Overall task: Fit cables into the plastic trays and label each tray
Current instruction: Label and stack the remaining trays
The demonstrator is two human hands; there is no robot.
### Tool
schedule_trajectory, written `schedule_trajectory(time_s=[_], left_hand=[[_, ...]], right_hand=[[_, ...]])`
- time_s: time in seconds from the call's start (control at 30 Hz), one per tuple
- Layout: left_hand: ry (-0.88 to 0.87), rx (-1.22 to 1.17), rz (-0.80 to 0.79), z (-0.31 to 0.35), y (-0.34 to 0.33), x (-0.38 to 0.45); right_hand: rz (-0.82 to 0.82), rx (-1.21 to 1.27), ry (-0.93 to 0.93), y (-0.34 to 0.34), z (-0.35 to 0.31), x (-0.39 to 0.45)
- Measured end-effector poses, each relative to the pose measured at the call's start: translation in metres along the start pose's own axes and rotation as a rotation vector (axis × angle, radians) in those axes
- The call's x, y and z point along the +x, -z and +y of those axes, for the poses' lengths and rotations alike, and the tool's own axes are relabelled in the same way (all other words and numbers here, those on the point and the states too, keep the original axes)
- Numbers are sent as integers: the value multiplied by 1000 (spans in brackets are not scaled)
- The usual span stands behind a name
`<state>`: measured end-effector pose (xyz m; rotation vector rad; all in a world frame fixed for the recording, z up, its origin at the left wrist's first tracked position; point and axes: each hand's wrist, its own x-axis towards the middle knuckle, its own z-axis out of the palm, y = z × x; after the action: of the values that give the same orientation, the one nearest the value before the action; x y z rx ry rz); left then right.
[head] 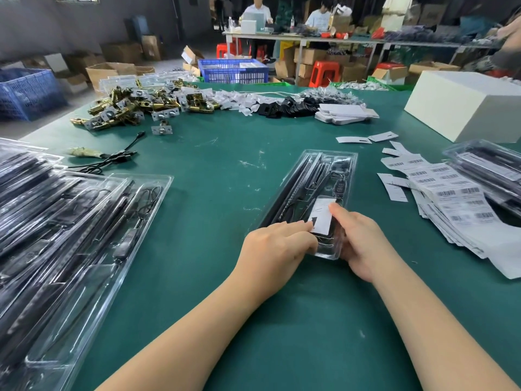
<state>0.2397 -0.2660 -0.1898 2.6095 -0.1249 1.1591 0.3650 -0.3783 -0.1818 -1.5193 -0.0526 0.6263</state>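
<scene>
A clear plastic tray point(313, 193) with black cables inside lies slantwise on the green table point(214, 176), its near end between both hands. The left hand point(277, 246) lies flat on the tray's left side — fingers nearly straight, tips touching the white label point(322, 215). The right hand point(363, 244) cups the tray's near right corner — its forefinger pressing on the label's right edge. Barcode label sheets point(451, 198) lie to the right, filled trays point(70, 221) to the left.

clear plastic tray point(310, 193) holding black cables point(293, 190) lies flat, white label point(322, 214) on its near end.
</scene>
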Motion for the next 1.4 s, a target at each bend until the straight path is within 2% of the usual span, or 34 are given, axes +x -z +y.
schedule_trajectory(time_s=[0.17, 0.5, 0.7, 0.9, 1.07, 1.4], left_hand=[[-61, 96, -7, 2, -4, 0], [-85, 97, -6, 5, -5, 0], [-8, 22, 23, -1, 0, 0], [68, -31, -4, -4, 7, 1], [50, -30, -43, -2, 6, 0], [20, -34, -15, 1, 4, 1]], right_hand=[[-114, -39, -92, 4, -1, -2], [-153, -4, -24, 4, -1, -3], [-175, 43, -22, -2, 0, -6], [-263, 52, -132, 8, -4, -5], [-216, -7, -135, 13, -8, -6], [-112, 137, -177, 1, -8, -11]])
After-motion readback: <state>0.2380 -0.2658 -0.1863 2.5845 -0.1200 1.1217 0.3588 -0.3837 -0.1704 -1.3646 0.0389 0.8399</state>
